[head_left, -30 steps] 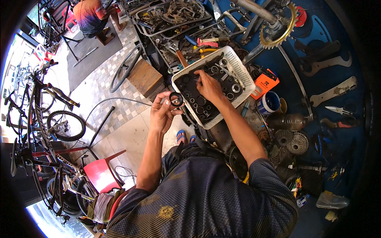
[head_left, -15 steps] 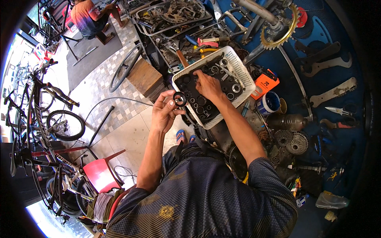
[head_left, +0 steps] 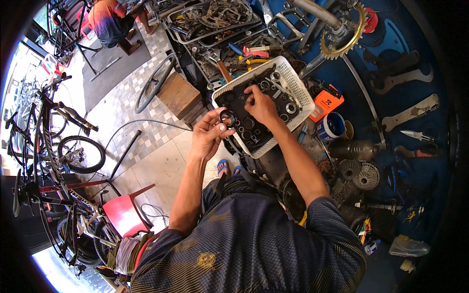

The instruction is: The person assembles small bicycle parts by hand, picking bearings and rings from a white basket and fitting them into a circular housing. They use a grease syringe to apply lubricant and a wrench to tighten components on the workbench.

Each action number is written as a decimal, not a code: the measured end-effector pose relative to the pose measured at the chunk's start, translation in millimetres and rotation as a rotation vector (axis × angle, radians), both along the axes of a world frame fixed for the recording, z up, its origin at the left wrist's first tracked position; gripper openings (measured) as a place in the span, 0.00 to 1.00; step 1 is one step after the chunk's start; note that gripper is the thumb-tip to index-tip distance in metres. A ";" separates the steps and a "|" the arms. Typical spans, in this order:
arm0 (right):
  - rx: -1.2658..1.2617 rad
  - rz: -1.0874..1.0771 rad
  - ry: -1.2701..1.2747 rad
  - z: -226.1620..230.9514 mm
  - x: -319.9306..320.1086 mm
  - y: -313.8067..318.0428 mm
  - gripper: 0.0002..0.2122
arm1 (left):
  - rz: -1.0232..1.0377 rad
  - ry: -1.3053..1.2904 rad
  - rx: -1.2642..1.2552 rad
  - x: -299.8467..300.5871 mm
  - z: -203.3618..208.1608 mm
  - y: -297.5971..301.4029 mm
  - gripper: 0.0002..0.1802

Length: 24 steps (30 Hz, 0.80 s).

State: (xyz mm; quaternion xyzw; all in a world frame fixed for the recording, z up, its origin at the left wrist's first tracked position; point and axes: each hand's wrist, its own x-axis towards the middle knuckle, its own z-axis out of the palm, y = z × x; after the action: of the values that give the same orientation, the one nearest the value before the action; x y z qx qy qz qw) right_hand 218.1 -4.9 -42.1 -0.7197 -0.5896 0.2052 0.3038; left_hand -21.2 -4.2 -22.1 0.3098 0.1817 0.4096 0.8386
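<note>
Thumb and fingers of my left hand (head_left: pixel 211 133) are closed around a black ring (head_left: pixel 226 117), held over the near left rim of a white perforated plastic basket (head_left: pixel 300 90). My right hand (head_left: pixel 261 107) is above the middle of the basket, its fingers curled and pinched together. Whatever may be between those fingertips is too small or hidden to make out. Round about it in the basket lie several black and silver rings, among them a silver ring (head_left: pixel 290 108) right of my right hand and dark rings (head_left: pixel 248 123) below it.
Beyond the basket are trays of metal parts (head_left: pixel 215 19) and pliers. To the right sit an orange box (head_left: pixel 326 102), a blue-and-white tub (head_left: pixel 332 125) and sprocket cassettes (head_left: pixel 365 175). A gold-toothed crankset (head_left: pixel 342 34) juts in above. Bicycles (head_left: pixel 80 154) stand left; a person (head_left: pixel 108 24) sits far left.
My left hand with the black ring has shifted right, closer to the basket. My right hand has drawn back slightly to the right, and its fingers are more curled.
</note>
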 end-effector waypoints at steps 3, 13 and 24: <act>0.042 -0.009 0.192 15.7 1.6 -0.6 0.20 | -0.001 0.025 -0.006 4.0 0.1 1.3 0.26; 0.190 0.213 0.312 83.0 -28.7 -28.2 0.18 | -0.013 0.047 -0.022 11.9 -0.4 5.5 0.23; 0.222 0.208 0.097 87.9 -44.1 -36.8 0.18 | 0.009 0.072 0.063 17.1 11.7 2.8 0.24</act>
State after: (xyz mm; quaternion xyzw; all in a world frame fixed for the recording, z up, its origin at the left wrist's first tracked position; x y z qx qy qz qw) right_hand 174.0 -41.7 45.8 -0.6059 -0.6648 0.2037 0.3865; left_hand -4.1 -1.4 -10.5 0.3496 0.2002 0.4075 0.8196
